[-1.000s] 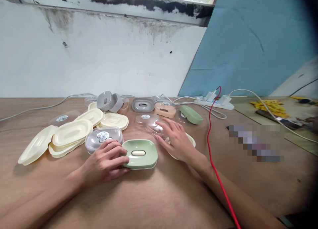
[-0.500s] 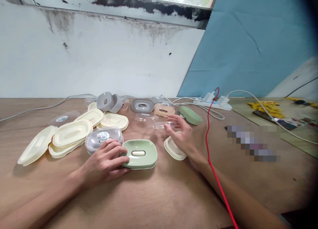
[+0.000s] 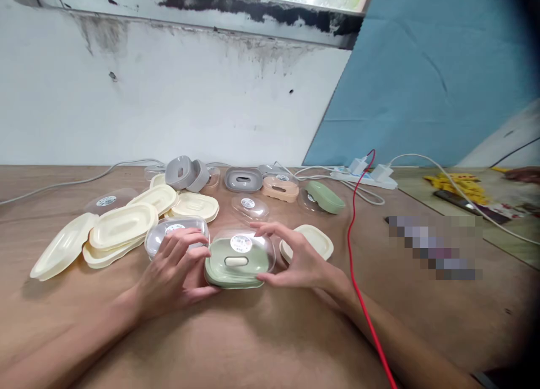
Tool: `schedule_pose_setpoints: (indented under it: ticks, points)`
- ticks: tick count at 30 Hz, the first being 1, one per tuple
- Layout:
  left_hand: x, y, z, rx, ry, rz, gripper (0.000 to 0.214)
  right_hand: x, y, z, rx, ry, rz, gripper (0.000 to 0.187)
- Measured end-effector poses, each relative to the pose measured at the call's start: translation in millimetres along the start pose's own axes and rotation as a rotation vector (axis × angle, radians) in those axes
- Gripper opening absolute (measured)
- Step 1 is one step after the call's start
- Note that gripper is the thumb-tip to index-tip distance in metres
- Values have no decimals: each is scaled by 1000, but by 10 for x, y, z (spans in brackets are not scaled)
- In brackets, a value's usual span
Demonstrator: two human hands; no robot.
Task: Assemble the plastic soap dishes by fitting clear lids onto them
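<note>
A green soap dish with an oval slot, cream showing through it, sits on the table before me. A clear plastic lid with a round white label lies over it, slightly askew to the right. My right hand grips the lid's right end between thumb and fingers. At the left end, my left hand curls its fingers and thumb round the green dish. Just behind that hand is a grey lidded soap dish, partly hidden. A cream tray rests on the table beyond my right hand.
Several cream trays overlap at the left. Grey dishes, a peach dish, another green dish and a loose clear lid stand behind. A red cable crosses the right side; a power strip lies near the wall.
My right hand has brought a clear lid from the back toward me and over the green dish. The left hand's fingers have lifted from the dish's top to its left edge.
</note>
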State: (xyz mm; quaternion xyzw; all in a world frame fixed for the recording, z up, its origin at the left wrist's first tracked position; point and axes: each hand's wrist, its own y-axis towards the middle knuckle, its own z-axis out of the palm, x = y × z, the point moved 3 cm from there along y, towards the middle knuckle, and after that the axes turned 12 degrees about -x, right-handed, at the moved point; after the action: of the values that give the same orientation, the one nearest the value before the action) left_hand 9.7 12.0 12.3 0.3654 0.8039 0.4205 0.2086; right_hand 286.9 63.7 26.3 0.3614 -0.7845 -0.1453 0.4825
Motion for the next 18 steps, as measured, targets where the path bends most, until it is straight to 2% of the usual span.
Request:
schedule_pose_setpoints:
  ticks: [2, 5, 12, 18]
  points:
    - [-1, 19, -5, 25, 13, -6, 52, 16, -14, 37, 76, -25, 10, 76]
    - [7, 39, 9, 69, 15, 8, 56, 22, -26, 81, 131, -37, 8, 82]
    - [35, 35, 22, 161, 50, 5, 64, 30, -39, 144, 120, -9, -36, 82]
    - [47, 27, 14, 154, 36, 23, 64, -3, -52, 164, 98, 22, -13, 81]
